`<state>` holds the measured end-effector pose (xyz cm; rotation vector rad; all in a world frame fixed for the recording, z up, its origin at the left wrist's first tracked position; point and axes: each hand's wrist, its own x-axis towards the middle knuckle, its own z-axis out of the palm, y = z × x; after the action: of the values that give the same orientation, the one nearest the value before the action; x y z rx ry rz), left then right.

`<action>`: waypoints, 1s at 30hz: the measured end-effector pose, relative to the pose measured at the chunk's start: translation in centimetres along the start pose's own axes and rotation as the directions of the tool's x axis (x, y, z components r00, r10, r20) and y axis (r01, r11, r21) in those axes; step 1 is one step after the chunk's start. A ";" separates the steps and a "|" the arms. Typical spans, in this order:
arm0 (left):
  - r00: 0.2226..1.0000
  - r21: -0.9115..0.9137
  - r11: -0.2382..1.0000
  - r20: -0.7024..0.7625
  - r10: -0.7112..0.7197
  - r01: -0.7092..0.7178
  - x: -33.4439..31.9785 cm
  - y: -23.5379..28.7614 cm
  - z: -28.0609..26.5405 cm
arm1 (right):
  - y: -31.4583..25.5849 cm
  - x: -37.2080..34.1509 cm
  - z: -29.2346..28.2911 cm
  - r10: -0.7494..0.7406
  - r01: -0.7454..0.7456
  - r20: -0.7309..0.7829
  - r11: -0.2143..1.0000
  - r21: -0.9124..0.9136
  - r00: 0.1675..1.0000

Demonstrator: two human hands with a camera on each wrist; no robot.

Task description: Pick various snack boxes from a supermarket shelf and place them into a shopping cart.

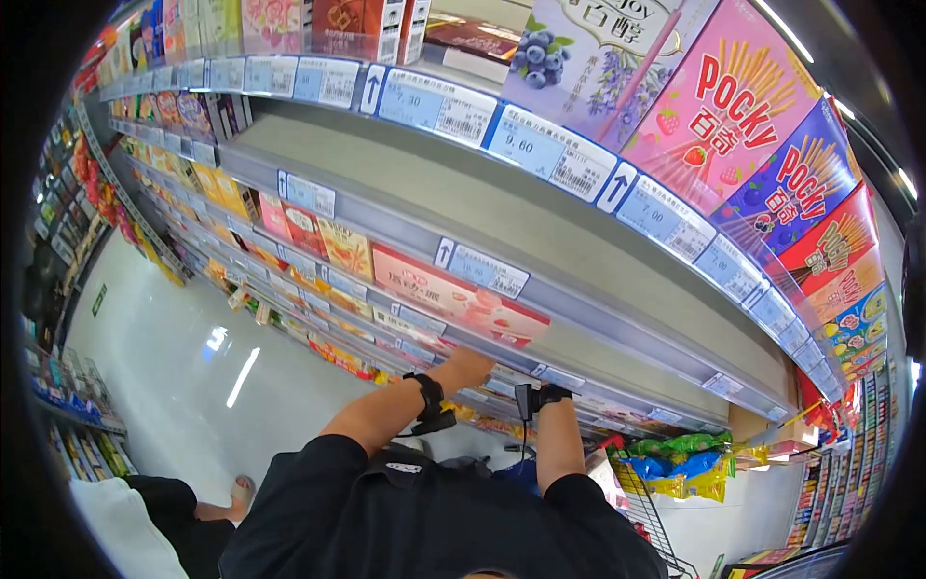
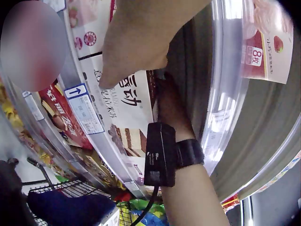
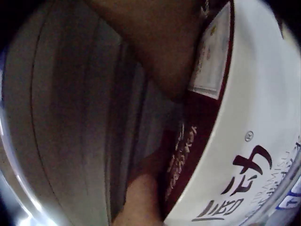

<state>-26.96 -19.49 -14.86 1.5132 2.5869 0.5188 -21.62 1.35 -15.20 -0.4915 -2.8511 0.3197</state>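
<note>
In the left wrist view, my left hand [image 2: 141, 37] grips a white tiramisu box [image 2: 134, 101], one digit on its printed face and the rest near its dark red-brown side. My right hand [image 2: 173, 106] reaches along that side from below, its fingertips lost in shadow. The right wrist view has the box [image 3: 249, 117] at the right, my right hand [image 3: 155, 42] above beside its dark side, and my left hand [image 3: 141, 202] at the bottom. The head view shows my left hand [image 1: 470, 367] at a lower shelf, while the shelf edge hides my right hand.
Tiered shelves with price strips [image 1: 434, 106] curve around in front. Pocky boxes [image 1: 714, 106] stand on top at the right, a pink box [image 1: 453, 294] lies one tier above my hands. A cart with colourful bags [image 1: 685, 463] stands at the lower right, another person's leg [image 1: 217, 510] at the lower left.
</note>
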 end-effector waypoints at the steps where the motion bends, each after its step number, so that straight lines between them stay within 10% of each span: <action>1: 1.000 -0.050 0.999 0.018 -0.016 0.017 0.0 0.1 -0.4 | 0.1 0.0 0.2 0.000 0.000 -0.001 1.000 0.013 1.000; 4: 0.989 -0.027 0.998 0.143 -0.044 0.048 -0.2 0.8 -2.4 | 0.2 0.2 0.9 -0.003 0.004 -0.013 0.999 0.039 1.000; 10: 0.977 0.042 0.993 -0.180 0.115 -0.109 -0.4 -0.4 0.0 | 0.5 0.1 1.1 -0.005 0.007 -0.037 0.998 0.067 0.999; 17: 0.939 -0.102 0.988 0.335 -0.075 0.115 0.7 -0.1 -0.7 | 1.8 -1.3 0.7 -0.062 0.065 -0.055 0.996 0.068 0.997; 21: 0.996 0.086 0.995 -0.071 -0.052 0.058 1.0 -0.1 1.0 | 2.5 -2.3 0.1 -0.094 0.097 -0.044 0.992 0.077 0.995; 24: 0.989 0.014 0.995 0.111 -0.098 0.097 0.8 1.4 -1.8 | 2.9 -3.3 0.5 -0.138 0.144 -0.124 0.989 0.039 0.983; 27: 0.991 0.206 0.979 -0.135 0.017 0.012 0.9 0.7 1.2 | 1.6 -5.1 -1.3 -0.102 0.107 -0.147 0.994 0.028 0.984; 30: 0.953 0.138 0.980 0.250 -0.171 0.140 1.3 3.6 -2.3 | 0.5 -6.4 -3.8 0.034 -0.045 0.191 0.997 0.054 0.981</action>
<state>-25.19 -17.31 -11.41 1.2919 2.5371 0.1390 -14.63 0.23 -12.96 -0.5340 -3.0081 0.4802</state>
